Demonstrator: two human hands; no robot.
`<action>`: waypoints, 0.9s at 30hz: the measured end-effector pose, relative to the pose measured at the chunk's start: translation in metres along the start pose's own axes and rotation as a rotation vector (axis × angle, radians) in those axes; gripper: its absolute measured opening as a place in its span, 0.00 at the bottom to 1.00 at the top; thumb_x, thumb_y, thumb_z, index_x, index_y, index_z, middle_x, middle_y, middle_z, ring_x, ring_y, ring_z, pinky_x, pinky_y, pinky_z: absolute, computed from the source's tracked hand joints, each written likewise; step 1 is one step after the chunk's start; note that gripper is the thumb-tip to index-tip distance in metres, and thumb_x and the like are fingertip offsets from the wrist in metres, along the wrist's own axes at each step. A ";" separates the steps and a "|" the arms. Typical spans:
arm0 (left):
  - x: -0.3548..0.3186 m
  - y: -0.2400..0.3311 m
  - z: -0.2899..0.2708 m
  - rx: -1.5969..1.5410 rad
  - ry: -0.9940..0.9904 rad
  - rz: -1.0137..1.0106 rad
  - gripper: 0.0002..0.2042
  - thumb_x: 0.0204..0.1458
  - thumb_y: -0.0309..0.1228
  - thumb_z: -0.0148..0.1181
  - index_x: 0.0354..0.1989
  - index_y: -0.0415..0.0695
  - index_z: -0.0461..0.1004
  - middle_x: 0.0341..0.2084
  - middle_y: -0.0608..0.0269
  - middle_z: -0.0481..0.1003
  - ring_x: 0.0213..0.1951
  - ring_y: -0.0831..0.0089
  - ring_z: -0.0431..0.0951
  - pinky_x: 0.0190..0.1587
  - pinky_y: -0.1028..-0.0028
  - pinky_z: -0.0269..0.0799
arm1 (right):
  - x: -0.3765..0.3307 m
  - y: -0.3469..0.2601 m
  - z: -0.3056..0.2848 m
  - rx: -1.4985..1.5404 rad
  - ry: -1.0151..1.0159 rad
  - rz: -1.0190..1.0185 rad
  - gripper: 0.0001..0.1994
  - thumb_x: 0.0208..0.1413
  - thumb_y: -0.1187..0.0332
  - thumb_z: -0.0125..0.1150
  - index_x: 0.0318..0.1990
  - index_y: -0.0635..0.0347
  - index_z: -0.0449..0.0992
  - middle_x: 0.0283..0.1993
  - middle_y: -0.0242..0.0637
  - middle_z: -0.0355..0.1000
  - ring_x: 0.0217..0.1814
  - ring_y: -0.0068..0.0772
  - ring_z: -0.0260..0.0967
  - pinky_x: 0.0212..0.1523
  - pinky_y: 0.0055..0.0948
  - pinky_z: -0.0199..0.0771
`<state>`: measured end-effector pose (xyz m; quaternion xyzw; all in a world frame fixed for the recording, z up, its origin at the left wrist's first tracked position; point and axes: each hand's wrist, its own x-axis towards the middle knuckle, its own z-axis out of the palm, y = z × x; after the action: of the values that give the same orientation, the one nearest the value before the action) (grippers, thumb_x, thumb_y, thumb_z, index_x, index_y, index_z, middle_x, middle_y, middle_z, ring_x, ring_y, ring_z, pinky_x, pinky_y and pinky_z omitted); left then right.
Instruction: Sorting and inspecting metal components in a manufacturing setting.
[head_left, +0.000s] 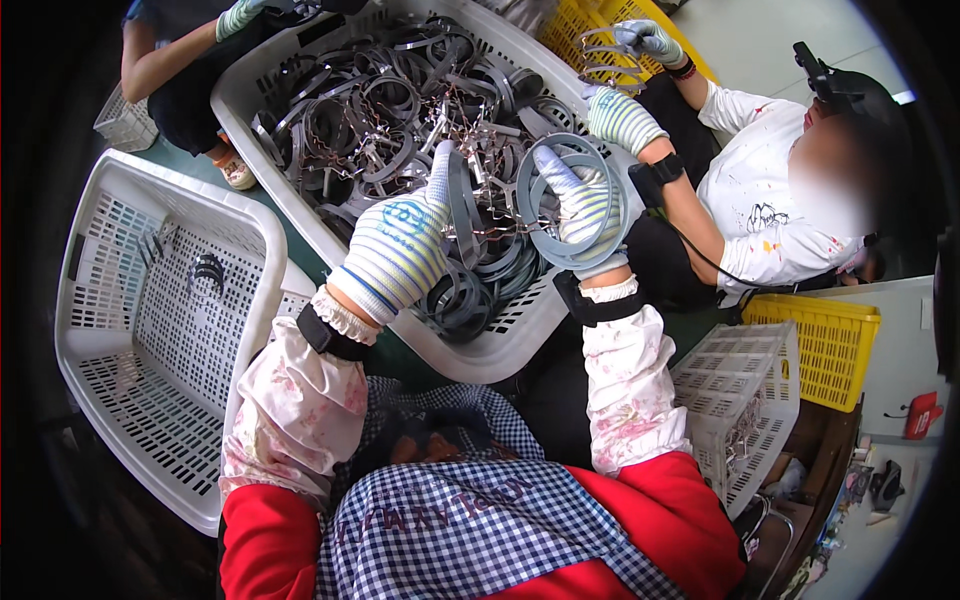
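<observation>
My left hand (398, 245), in a striped knit glove, is closed on a grey ring (463, 212) that shows nearly edge-on, its thumb pointing up along it. The fingers under the ring are mostly hidden. My right hand (590, 215), gloved alike, grips a few flat grey rings (540, 240) facing up, with its thumb and palm inside their loops. Both hands are over the near end of a large white crate (480, 360). Heaped in this crate are many grey band-like rings (390, 95) with coppery wire ends, and more rings (460, 300) lie beneath my hands.
On the left stands another white basket (200, 390) with a few dark rings (207, 272). To the right, a co-worker in striped gloves (625, 118) holds several rings (608, 60). A second person's arm (175, 62) is at far left. Yellow (815, 335) and white (725, 400) crates stand at right.
</observation>
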<state>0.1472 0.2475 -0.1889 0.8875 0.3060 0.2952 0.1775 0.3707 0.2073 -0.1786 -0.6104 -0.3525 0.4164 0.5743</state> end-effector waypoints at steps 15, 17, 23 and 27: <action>-0.006 0.001 -0.006 0.160 -0.165 -0.170 0.38 0.49 0.24 0.54 0.70 0.36 0.46 0.32 0.48 0.78 0.32 0.53 0.79 0.33 0.63 0.74 | -0.024 0.001 0.029 -0.380 -0.047 -0.695 0.13 0.56 0.68 0.63 0.47 0.63 0.79 0.39 0.43 0.79 0.38 0.32 0.77 0.45 0.29 0.76; -0.002 0.004 -0.003 0.125 -0.141 -0.149 0.38 0.48 0.23 0.53 0.71 0.36 0.46 0.32 0.49 0.78 0.32 0.53 0.79 0.32 0.63 0.74 | -0.023 0.008 0.033 -0.334 -0.037 -0.529 0.13 0.57 0.69 0.64 0.47 0.68 0.79 0.40 0.41 0.80 0.39 0.26 0.76 0.43 0.25 0.76; 0.000 -0.005 0.001 0.101 -0.177 -0.147 0.26 0.46 0.23 0.54 0.58 0.37 0.64 0.30 0.48 0.78 0.33 0.51 0.79 0.34 0.62 0.75 | -0.026 0.011 0.040 -0.182 -0.122 -0.249 0.12 0.62 0.69 0.60 0.48 0.67 0.79 0.39 0.38 0.80 0.36 0.17 0.72 0.38 0.20 0.74; -0.009 -0.018 -0.004 0.039 -0.125 -0.122 0.40 0.45 0.23 0.56 0.69 0.29 0.44 0.32 0.44 0.77 0.31 0.51 0.79 0.33 0.61 0.75 | -0.014 -0.008 0.031 0.037 0.018 -0.242 0.13 0.66 0.65 0.55 0.50 0.65 0.76 0.38 0.36 0.79 0.32 0.20 0.74 0.34 0.18 0.72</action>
<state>0.1309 0.2562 -0.1987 0.8872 0.3537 0.2217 0.1967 0.3372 0.2078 -0.1691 -0.5564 -0.4108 0.3449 0.6346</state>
